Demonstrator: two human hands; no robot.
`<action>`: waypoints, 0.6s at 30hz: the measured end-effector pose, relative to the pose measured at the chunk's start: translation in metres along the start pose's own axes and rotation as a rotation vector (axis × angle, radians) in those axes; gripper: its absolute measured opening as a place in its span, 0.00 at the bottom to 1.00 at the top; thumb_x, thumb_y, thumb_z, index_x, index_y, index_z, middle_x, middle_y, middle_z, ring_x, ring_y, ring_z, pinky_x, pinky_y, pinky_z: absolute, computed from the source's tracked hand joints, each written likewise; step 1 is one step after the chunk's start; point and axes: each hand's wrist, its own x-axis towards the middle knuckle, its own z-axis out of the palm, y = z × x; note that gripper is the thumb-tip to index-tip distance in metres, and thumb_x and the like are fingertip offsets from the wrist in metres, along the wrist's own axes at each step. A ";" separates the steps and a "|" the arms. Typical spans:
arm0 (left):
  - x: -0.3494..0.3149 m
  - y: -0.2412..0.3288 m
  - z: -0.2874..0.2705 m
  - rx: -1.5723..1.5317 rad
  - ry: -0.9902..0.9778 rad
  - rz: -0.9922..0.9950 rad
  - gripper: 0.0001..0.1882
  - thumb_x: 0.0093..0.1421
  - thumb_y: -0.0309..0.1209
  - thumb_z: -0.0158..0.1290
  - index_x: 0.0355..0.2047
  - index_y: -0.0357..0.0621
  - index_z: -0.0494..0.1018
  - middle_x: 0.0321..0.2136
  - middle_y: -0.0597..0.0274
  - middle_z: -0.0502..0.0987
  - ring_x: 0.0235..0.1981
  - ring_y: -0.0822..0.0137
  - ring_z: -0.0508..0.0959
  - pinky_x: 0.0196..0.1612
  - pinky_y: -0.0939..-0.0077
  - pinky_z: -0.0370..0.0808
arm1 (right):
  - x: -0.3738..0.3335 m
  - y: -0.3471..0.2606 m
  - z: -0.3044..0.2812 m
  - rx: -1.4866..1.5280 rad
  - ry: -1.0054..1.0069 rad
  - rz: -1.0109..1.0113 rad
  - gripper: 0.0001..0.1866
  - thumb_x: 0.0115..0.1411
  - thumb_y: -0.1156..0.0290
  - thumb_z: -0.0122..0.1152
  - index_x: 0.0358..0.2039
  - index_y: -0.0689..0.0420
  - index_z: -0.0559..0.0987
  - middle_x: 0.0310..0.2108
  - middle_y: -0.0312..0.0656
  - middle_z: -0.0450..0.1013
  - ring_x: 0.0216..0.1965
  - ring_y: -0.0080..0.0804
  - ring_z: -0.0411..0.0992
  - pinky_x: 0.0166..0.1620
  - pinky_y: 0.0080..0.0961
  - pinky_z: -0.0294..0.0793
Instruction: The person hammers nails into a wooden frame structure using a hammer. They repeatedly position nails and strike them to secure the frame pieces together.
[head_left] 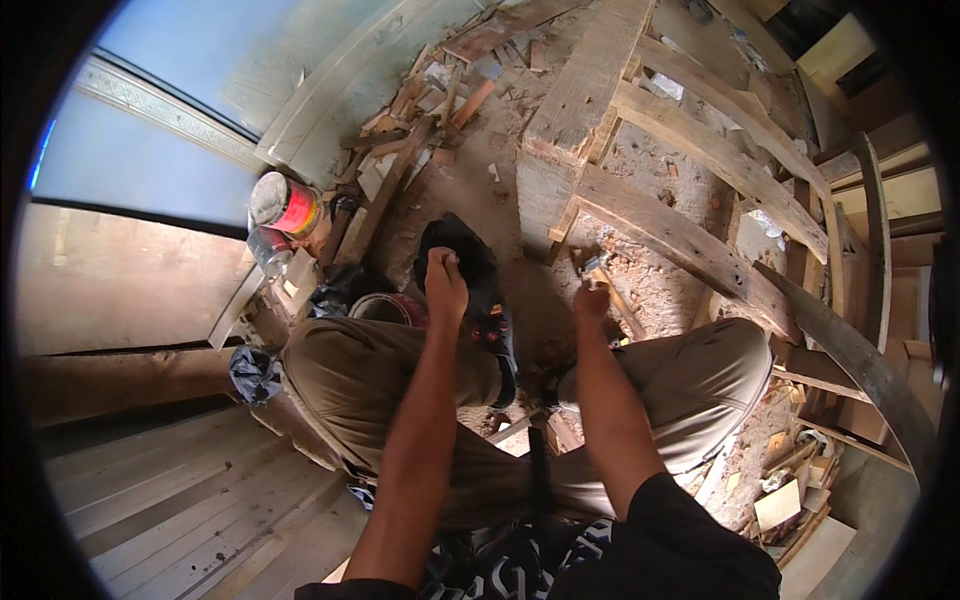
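Observation:
My left hand point(445, 287) is closed, its fingers pinched together, above a dark black shape point(470, 262) on the ground by my foot; I cannot tell whether that is a shoe or a bag. Anything within its fingers is too small to make out. Level with it, to the right, my right hand point(592, 299) is curled into a fist in front of my right shin. Right beside that fist is a tool with a wooden handle point(622, 303) and a metal head, much like a hammer. Whether the fist grips anything is hidden.
A wooden frame with curved slats point(690, 235) stands at the right. Tins, one with a red label point(292, 208), sit at the left beside wood scraps point(400, 150). A round container point(385, 308) is by my left knee. Pale boards point(190, 500) lie at the lower left.

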 end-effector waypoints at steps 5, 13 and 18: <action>0.012 0.063 0.001 -0.334 0.260 -0.030 0.08 0.68 0.35 0.51 0.41 0.45 0.71 0.34 0.68 0.73 0.38 0.69 0.73 0.45 0.68 0.70 | 0.003 0.025 -0.025 -0.525 0.003 0.063 0.25 0.60 0.65 0.53 0.58 0.55 0.66 0.62 0.48 0.58 0.64 0.48 0.58 0.61 0.47 0.61; -0.026 0.209 -0.079 -1.182 -0.099 -0.364 0.14 0.66 0.40 0.54 0.50 0.55 0.70 0.38 0.74 0.71 0.44 0.71 0.70 0.49 0.67 0.70 | 0.017 0.047 -0.013 -0.792 -0.055 -0.115 0.20 0.65 0.58 0.50 0.55 0.49 0.74 0.63 0.49 0.60 0.67 0.50 0.53 0.60 0.58 0.58; -0.038 0.246 -0.089 -1.253 -0.192 -0.263 0.11 0.67 0.40 0.53 0.47 0.55 0.71 0.38 0.74 0.72 0.43 0.73 0.72 0.46 0.70 0.71 | 0.022 0.056 -0.009 -0.829 -0.033 -0.456 0.21 0.65 0.66 0.48 0.55 0.63 0.70 0.51 0.45 0.73 0.46 0.44 0.77 0.56 0.56 0.66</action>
